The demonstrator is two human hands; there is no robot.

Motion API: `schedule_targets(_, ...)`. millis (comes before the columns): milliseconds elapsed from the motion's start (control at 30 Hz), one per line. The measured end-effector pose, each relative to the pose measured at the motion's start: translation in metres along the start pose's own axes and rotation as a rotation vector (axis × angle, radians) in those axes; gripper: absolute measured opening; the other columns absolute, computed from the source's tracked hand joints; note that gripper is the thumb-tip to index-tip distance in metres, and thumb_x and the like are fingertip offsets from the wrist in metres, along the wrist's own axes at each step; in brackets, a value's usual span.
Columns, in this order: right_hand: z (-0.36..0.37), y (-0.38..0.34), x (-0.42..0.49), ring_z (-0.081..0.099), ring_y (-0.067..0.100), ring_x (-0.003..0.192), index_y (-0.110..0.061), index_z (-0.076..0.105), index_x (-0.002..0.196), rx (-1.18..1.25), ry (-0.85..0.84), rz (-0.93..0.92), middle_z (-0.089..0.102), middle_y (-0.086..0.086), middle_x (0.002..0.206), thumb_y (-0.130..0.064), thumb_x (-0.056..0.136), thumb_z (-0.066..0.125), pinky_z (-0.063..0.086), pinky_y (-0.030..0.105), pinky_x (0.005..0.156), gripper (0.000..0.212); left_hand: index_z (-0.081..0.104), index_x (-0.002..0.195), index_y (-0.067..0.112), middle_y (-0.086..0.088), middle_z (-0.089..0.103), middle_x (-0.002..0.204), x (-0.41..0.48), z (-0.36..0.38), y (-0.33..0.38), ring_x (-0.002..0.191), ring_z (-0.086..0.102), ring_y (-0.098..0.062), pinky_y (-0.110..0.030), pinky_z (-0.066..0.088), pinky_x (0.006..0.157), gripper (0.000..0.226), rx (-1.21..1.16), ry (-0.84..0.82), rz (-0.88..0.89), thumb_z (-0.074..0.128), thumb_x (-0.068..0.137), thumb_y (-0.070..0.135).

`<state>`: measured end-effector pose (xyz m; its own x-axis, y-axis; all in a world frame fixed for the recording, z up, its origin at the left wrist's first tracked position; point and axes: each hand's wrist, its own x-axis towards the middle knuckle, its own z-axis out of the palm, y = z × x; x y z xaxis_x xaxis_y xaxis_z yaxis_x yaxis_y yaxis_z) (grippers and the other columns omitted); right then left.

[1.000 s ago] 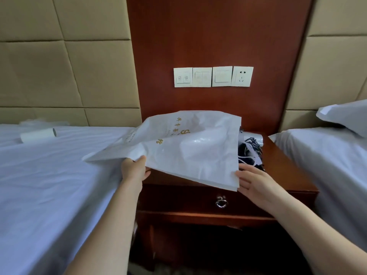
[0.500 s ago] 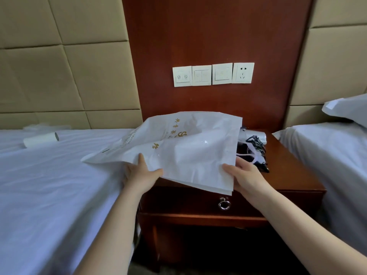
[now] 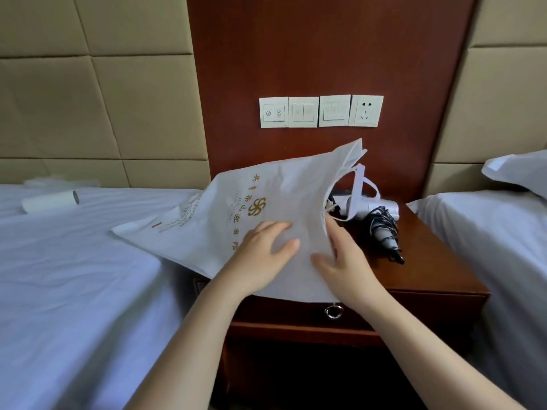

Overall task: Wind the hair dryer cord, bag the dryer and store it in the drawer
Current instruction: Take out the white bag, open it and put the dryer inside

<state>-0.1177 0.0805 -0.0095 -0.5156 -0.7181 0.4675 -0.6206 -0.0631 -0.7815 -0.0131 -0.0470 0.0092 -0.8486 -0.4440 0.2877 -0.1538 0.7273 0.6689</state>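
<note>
Bagging has not begun: the white hair dryer lies outside on the right half of the dark red-brown wooden nightstand, its black cord already wound in tight turns around the handle, so winding looks done. Beside it the white fabric bag with gold printed characters lies flat over the stand's left half, its closed end hanging out over the left bed with the white sheet, its mouth and loop handles facing the dryer. Left hand rests open, palm down, pressing the bag; right hand grasps the bag's mouth edge, fingers seemingly slipped under it. Left to do, by my reckoning: open the mouth, slide the dryer in, open the closed drawer with its metal ring pull. Room is tight: a bed on each side, the dryer's plug end near the stand's front edge, clear space only in front of the drawer.
</note>
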Motion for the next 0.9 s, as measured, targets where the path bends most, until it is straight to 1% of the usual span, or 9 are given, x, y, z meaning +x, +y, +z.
schedule_targets(133,0.004,-0.005,-0.001,0.041,-0.002,0.123,-0.050,0.041,0.129,0.089,-0.080,-0.068,0.053,-0.024,0.123,-0.025,0.089,0.055,0.034,0.014,0.100,0.050,0.042,0.141,0.036,0.019,0.047,0.142,-0.001,0.007,0.014,0.132,0.039,0.003,-0.025,0.029,0.111,0.059,-0.423,-0.205,0.023,0.049,0.086,0.056)
schedule_targets(200,0.001,-0.008,0.002,0.035,-0.008,0.126,-0.049,0.050,0.121,0.110,-0.099,-0.061,0.052,-0.031,0.124,-0.040,0.085,0.051,0.032,0.010,0.102,0.037,0.048,0.133,0.035,0.018,0.057,0.128,0.000,0.008,0.015,0.120,0.049,0.004,-0.027,0.035,0.109,0.041,-0.469,-0.143,-0.030,0.049,0.093,0.043)
schedule_targets(300,0.004,-0.008,0.004,0.034,-0.012,0.126,-0.043,0.058,0.115,0.139,-0.110,-0.052,0.051,-0.036,0.122,-0.034,0.088,0.045,0.028,-0.002,0.094,0.031,0.060,0.117,0.031,0.015,0.066,0.107,0.005,0.008,0.011,0.109,0.059,-0.005,-0.036,0.043,0.104,0.032,-0.430,-0.012,-0.080,0.053,0.090,0.046)
schedule_targets(400,0.013,0.000,0.005,0.040,-0.005,0.123,-0.024,0.059,0.124,0.089,-0.113,-0.043,0.055,-0.011,0.127,-0.026,0.096,0.046,0.032,0.002,0.092,0.031,0.068,0.088,0.031,0.013,0.069,0.077,0.009,0.008,0.004,0.085,0.064,0.002,-0.032,0.049,0.093,0.018,-0.372,0.039,-0.109,0.052,0.093,0.037)
schedule_targets(467,0.017,0.000,0.006,0.051,-0.004,0.112,-0.024,0.056,0.128,0.097,-0.085,-0.017,0.057,-0.007,0.124,-0.022,0.094,0.051,0.039,0.010,0.090,0.034,0.065,0.062,0.032,0.008,0.059,0.053,0.008,0.007,0.003,0.063,0.060,0.005,-0.032,0.051,0.087,0.034,-0.352,0.077,-0.128,0.053,0.094,0.031)
schedule_targets(533,0.019,0.000,0.008,0.062,0.003,0.101,-0.026,0.056,0.126,0.115,-0.068,0.003,0.063,-0.005,0.116,-0.022,0.092,0.053,0.047,0.022,0.089,0.035,0.067,0.061,0.030,0.013,0.064,0.056,0.008,0.008,0.000,0.070,0.065,-0.003,-0.038,0.053,0.091,0.034,-0.339,0.077,-0.129,0.054,0.092,0.039)
schedule_targets(600,0.019,0.000,0.010,0.067,0.006,0.095,-0.027,0.059,0.120,0.115,-0.040,0.013,0.068,-0.005,0.107,-0.018,0.091,0.052,0.052,0.027,0.087,0.031,0.072,0.074,0.026,-0.004,0.073,0.076,0.008,0.009,-0.001,0.083,0.070,-0.024,-0.049,0.053,0.090,0.037,-0.326,0.069,-0.118,0.051,0.081,0.055)
schedule_targets(700,0.018,0.000,0.011,0.067,0.003,0.084,-0.026,0.058,0.120,0.068,0.018,0.020,0.069,-0.005,0.095,-0.014,0.088,0.053,0.053,0.024,0.075,0.034,0.060,0.076,0.001,-0.026,0.060,0.071,0.008,0.010,-0.008,0.065,0.057,-0.028,-0.053,0.052,0.079,0.058,-0.286,0.104,-0.108,0.044,0.074,0.056)
schedule_targets(900,-0.015,0.006,0.011,0.067,0.010,0.082,-0.032,0.029,0.142,-0.045,0.149,0.125,0.063,-0.002,0.101,-0.006,0.084,0.060,0.050,0.008,0.064,0.071,0.029,0.056,0.013,-0.001,0.025,0.053,0.005,0.004,-0.007,0.053,0.025,-0.016,-0.028,0.018,0.054,0.041,-0.194,0.256,-0.175,0.049,0.091,0.014)
